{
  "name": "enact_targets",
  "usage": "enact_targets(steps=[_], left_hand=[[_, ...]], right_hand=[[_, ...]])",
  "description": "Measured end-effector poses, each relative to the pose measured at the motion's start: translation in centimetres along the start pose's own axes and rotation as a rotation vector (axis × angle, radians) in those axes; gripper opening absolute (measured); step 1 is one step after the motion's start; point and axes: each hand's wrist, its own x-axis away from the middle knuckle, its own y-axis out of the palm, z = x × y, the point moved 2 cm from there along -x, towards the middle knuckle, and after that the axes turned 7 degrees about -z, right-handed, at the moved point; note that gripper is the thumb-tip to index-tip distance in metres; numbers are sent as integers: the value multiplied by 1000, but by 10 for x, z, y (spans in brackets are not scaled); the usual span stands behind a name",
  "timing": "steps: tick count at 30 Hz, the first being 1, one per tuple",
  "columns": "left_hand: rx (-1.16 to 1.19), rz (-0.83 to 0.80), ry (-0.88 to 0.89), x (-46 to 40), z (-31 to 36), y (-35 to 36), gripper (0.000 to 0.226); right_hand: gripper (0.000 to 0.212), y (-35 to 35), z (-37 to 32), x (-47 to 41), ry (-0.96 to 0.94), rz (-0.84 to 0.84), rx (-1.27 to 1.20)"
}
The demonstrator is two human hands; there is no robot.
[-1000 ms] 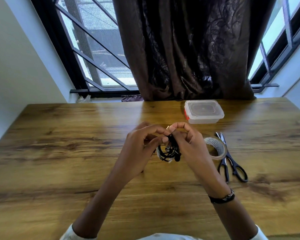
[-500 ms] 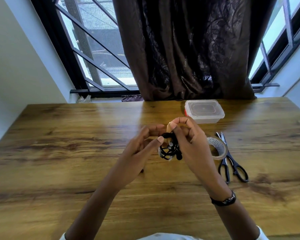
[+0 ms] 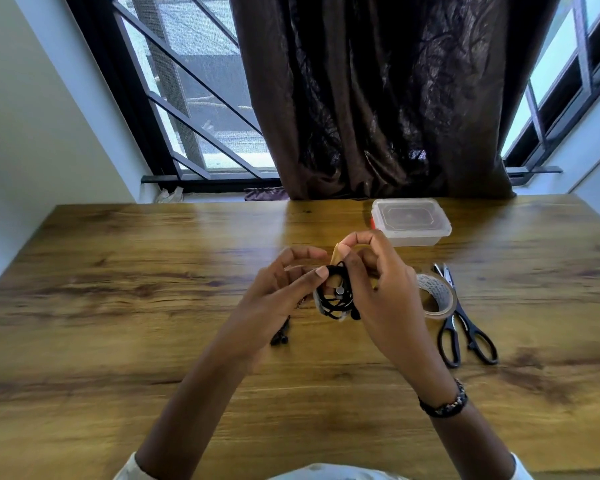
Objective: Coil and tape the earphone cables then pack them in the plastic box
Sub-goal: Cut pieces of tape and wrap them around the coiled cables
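A coil of black earphone cable (image 3: 336,299) hangs between my hands above the middle of the wooden table. My right hand (image 3: 378,282) pinches a strip of brown tape (image 3: 336,261) that runs over the top of the coil. My left hand (image 3: 281,289) holds the coil's left side, its fingertip pressed on the cable. Another black earphone (image 3: 280,336) lies on the table under my left wrist, mostly hidden. The clear plastic box (image 3: 411,221) stands shut with its lid on at the far side.
A roll of brown tape (image 3: 435,299) lies just right of my right hand. Black scissors (image 3: 465,334) lie beside it, handles toward me. A dark curtain (image 3: 378,98) and window bars stand behind the table's far edge.
My right hand has lifted the tape strip up over the coil. My left hand's fingers have shifted from pinching the top to steadying the coil's side.
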Motion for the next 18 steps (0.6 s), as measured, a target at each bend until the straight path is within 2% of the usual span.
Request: enact_targets(steps=[6,11,18], left_hand=[[3,4,-40,-2,3,-3,31],[-51,-28,-57,-3,4,-4,20],[-76,19,-53,-7,4,-7,20]], right_hand=[[4,-3,0,-2,-58,-14,89],[3,-11,1,-10,-74,-125,59],[9,-12,-2,-11,-225,-119,138]])
